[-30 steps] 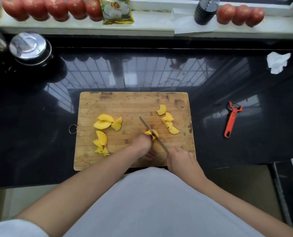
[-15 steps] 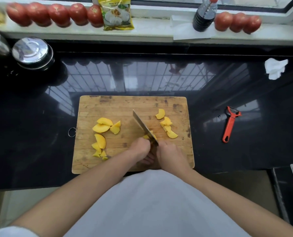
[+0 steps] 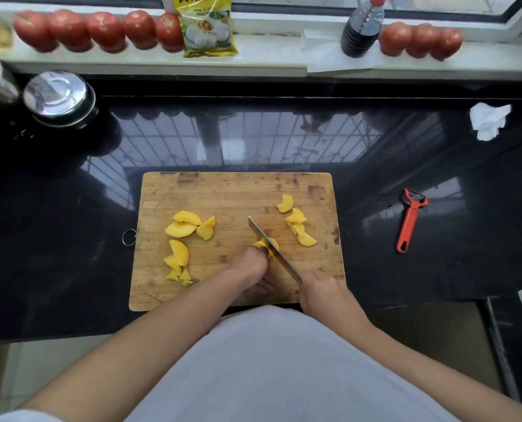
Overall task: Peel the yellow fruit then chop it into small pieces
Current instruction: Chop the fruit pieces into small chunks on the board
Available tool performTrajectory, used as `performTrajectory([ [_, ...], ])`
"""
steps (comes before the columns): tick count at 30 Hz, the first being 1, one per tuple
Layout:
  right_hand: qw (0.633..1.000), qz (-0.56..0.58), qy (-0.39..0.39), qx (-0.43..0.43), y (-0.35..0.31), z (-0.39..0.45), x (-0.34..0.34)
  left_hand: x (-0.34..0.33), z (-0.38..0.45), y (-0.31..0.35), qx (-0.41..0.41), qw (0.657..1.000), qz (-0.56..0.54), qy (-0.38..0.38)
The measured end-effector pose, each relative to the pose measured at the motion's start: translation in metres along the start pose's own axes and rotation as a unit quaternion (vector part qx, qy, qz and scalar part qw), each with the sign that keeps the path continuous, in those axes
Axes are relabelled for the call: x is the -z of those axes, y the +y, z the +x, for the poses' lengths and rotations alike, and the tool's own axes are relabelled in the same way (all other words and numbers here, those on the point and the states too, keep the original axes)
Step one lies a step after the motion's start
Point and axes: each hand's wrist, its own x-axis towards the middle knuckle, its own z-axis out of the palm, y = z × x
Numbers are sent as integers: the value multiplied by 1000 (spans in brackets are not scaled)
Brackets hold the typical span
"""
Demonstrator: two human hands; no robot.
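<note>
Steel knife (image 3: 271,249) tip up-left, diagonal

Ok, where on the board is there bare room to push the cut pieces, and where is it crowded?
Free: the far strip of the cutting board, beyond both fruit heaps. Also the near left corner, below the left pile. Crowded: the middle, where the left hand holds fruit under the knife, and the right pile.

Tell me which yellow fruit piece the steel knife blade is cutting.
The yellow fruit piece mid-board, pinned by the left hand, under the steel knife blade. The other pieces lie loose in groups at the board's left and right, untouched.
</note>
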Motion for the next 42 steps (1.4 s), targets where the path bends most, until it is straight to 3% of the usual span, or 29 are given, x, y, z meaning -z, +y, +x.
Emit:
performTrajectory([
  [6, 1000, -1, -15, -12, -12, 20, -1, 1, -3, 2, 8, 1000, 11, 5],
  [14, 997, 49, 51, 8, -11, 28, -1, 2, -6, -4, -10, 1000, -9, 12],
  [29, 999, -25, -29, -8, -10, 9, 3, 0, -4, -3, -25, 1000, 13, 5],
  [36, 999, 28, -20, -4, -27, 28, 2, 1, -8, -3, -21, 1000, -1, 10],
  [42, 998, 26, -39, -45, -22, 13, 0, 1, -3, -16, -68, 996, 2, 53],
])
